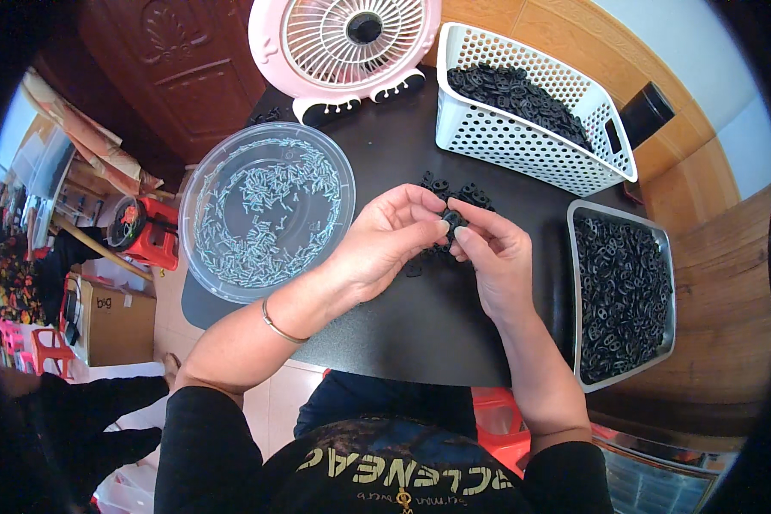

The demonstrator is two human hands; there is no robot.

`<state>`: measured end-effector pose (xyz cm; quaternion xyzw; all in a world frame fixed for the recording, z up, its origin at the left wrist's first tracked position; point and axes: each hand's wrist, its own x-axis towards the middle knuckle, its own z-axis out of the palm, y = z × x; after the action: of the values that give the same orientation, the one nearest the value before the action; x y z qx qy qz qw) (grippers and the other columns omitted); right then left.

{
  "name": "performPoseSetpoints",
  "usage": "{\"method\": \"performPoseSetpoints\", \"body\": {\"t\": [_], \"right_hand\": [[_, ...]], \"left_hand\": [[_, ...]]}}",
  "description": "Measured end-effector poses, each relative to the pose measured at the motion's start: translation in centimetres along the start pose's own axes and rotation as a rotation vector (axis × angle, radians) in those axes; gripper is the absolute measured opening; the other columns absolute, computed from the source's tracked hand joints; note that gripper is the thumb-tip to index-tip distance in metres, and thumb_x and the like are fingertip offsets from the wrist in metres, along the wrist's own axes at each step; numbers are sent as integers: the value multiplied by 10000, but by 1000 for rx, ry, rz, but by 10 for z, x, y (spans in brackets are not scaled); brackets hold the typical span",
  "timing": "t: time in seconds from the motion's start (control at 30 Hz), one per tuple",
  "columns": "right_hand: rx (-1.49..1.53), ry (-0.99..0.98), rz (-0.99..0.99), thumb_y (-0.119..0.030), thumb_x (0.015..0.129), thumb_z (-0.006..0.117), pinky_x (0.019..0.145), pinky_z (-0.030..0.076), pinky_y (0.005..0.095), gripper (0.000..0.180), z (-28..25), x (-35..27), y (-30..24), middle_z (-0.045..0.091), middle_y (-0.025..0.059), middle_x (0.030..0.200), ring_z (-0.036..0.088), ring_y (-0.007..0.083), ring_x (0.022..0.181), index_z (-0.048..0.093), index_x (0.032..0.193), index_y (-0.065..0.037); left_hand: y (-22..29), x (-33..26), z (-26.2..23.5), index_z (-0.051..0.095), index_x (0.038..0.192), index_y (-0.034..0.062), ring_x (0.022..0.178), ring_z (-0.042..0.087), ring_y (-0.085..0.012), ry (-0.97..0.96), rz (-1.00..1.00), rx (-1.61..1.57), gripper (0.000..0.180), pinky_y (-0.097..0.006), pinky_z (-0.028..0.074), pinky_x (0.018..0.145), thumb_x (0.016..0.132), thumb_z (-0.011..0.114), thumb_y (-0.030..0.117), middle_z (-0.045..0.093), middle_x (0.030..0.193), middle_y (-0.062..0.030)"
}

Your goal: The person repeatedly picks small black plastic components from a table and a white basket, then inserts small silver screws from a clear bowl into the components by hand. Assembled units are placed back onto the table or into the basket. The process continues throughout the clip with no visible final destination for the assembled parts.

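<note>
Both hands meet over the dark table, fingers pinched together around one small black plastic piece (454, 224). My left hand (390, 236) grips it between thumb and fingers from the left. From the right, the thumb and fingertips of my right hand (495, 248) press on the same piece. Fingertips cover much of it, so its full shape is hard to make out. Just beyond and beneath the hands lies a loose pile of similar black pieces (474, 195). A round clear tub (186, 248) holding many small silvery screws or pins (265, 184) stands left of my left hand.
A white perforated basket (505, 161) of black pieces stands at the back right. Nearer on the right, a metal tray (577, 291) holds small black looped pieces. A pink fan (274, 51) stands at the back. A red stool (152, 236) and cardboard box (122, 325) are on the floor left.
</note>
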<state>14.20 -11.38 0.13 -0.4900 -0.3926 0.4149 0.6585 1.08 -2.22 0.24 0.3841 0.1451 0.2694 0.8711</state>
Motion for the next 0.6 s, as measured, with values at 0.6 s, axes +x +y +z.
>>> {"method": "performPoseSetpoints", "body": {"t": [0.6], "right_hand": [[25,2,-24,45,792,529,619,472,195,310,1,-1,0,608,54,800,568,77,682,566,1097,1]], "left_hand": [[-6,-2,3,502,919,35,765,580,-127,-6,43,-68,131,-250,472,710,809,546,-18,588,810,-55]]}}
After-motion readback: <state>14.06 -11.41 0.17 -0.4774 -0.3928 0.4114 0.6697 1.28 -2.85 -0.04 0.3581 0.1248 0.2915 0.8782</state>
